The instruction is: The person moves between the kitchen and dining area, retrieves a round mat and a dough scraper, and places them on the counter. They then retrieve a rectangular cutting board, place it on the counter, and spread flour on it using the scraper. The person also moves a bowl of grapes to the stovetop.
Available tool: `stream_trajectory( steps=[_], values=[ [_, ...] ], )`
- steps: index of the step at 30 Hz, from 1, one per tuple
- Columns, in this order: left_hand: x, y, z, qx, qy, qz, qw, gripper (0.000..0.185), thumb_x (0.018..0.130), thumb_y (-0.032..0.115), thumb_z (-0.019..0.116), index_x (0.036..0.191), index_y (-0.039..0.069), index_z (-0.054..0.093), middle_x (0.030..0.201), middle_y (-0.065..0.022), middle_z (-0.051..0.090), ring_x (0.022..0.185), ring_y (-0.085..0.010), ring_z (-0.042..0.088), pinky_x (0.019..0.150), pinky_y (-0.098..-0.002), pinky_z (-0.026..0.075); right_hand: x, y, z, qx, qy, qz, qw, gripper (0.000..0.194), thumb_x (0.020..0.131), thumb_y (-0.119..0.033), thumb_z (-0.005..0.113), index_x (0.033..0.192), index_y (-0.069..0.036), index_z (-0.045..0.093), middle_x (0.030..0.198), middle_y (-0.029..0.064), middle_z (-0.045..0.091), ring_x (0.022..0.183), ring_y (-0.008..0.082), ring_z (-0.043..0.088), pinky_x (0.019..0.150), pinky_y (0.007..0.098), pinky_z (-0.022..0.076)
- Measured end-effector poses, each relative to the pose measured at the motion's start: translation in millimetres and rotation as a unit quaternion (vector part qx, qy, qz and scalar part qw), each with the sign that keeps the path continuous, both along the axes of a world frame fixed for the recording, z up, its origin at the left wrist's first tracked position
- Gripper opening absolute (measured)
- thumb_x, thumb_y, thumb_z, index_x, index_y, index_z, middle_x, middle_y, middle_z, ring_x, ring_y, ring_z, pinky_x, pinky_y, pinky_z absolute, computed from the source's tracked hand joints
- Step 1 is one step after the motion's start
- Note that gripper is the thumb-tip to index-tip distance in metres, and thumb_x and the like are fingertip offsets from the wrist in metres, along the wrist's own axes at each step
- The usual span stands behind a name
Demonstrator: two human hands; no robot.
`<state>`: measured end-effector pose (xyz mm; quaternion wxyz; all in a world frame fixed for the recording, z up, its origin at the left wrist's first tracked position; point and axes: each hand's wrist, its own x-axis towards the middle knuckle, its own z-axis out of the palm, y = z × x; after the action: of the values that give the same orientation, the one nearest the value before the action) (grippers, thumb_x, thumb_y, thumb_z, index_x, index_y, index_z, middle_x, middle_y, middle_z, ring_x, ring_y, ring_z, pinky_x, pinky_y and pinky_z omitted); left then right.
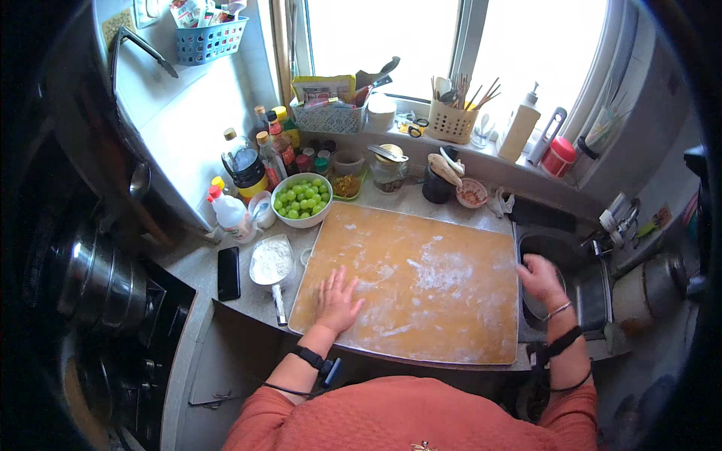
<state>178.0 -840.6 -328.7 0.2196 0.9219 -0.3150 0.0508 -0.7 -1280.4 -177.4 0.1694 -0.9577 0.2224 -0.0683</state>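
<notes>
My left hand [338, 301] lies palm down, fingers apart, on the left part of a large tan pastry board [389, 242]. White flour is smeared over the board, thickest right of its middle [443, 272]. Above the left rim of the sink [593, 304], just past the board's right edge, is my right hand [542, 279]. Its fingers are curled and blurred, so whether they hold anything is unclear. A round rim [530, 313] shows partly below it in the basin. A scoop of flour [272, 260] with a metallic handle rests left of the board.
A bowl of green grapes [302, 200] touches the board's back left corner. Left stand a white bottle [230, 214], sauce bottles [273, 158] and a black phone [228, 273]. Behind are a glass jar [389, 172], a black container [437, 186] and a small bowl [472, 193]. The faucet [612, 225] rises at right.
</notes>
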Motion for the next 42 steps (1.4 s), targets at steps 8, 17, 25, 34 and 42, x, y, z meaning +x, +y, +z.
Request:
stream_trajectory(
  steps=[8, 17, 25, 34, 42],
  values=[
    [1.9, -0.5, -11.9, 0.046, 0.027, 0.018, 0.998, 0.069, 0.088, 0.048, 0.060, 0.148, 0.019, 0.040, 0.159, -0.0172, 0.019, 0.147, -0.0357, 0.016, 0.117, -0.0553, 0.013, 161.2, 45.3, 145.7, 0.335, -0.229, 0.068, 0.912, 0.032, 0.098, -0.025, 0.058, 0.115, 0.002, 0.062, 0.093, 0.0041, 0.066, 0.079, 0.0112, 0.065, 0.069, 0.0220, 0.0508],
    [4.0, -2.3, 3.5, 0.067, 0.063, 0.020, 0.996, 0.069, 0.090, 0.052, 0.055, 0.148, 0.019, 0.039, 0.159, -0.0171, 0.019, 0.148, -0.0352, 0.015, 0.118, -0.0537, 0.010, 367.2, 95.6, 172.8, 0.568, -0.264, -0.005, 0.780, 0.037, 0.098, -0.028, 0.059, 0.123, -0.001, 0.052, 0.108, 0.0112, 0.063, 0.093, 0.0165, 0.064, 0.078, 0.0285, 0.0524],
    [6.8, -2.5, 11.6, 0.046, 0.080, 0.015, 0.996, 0.068, 0.089, 0.050, 0.058, 0.147, 0.018, 0.041, 0.159, -0.0176, 0.020, 0.147, -0.0360, 0.016, 0.117, -0.0549, 0.015, 488.9, 100.1, 169.8, 0.627, -0.280, 0.058, 0.725, 0.054, 0.102, -0.036, 0.050, 0.141, -0.002, 0.033, 0.109, 0.0170, 0.064, 0.094, 0.0216, 0.066, 0.084, 0.0388, 0.0535],
    [7.5, -0.4, 14.7, 0.036, 0.089, 0.023, 0.995, 0.065, 0.088, 0.047, 0.060, 0.144, 0.017, 0.044, 0.158, -0.0163, 0.022, 0.146, -0.0342, 0.019, 0.117, -0.0532, 0.018, 543.1, 82.8, 183.9, 0.717, -0.299, 0.124, 0.617, 0.039, 0.097, -0.027, 0.061, 0.116, 0.004, 0.049, 0.114, 0.0267, 0.059, 0.103, 0.0305, 0.065, 0.093, 0.0323, 0.0573],
    [8.9, -1.0, 8.1, 0.031, 0.075, 0.024, 0.996, 0.067, 0.088, 0.048, 0.060, 0.145, 0.017, 0.042, 0.159, -0.0166, 0.020, 0.147, -0.0350, 0.017, 0.117, -0.0530, 0.015, 365.5, 75.9, 208.9, 0.541, -0.411, 0.180, 0.711, 0.033, 0.098, -0.029, 0.059, 0.116, 0.000, 0.058, 0.104, 0.0182, 0.068, 0.101, 0.0238, 0.068, 0.086, 0.0297, 0.0576]
  ],
)
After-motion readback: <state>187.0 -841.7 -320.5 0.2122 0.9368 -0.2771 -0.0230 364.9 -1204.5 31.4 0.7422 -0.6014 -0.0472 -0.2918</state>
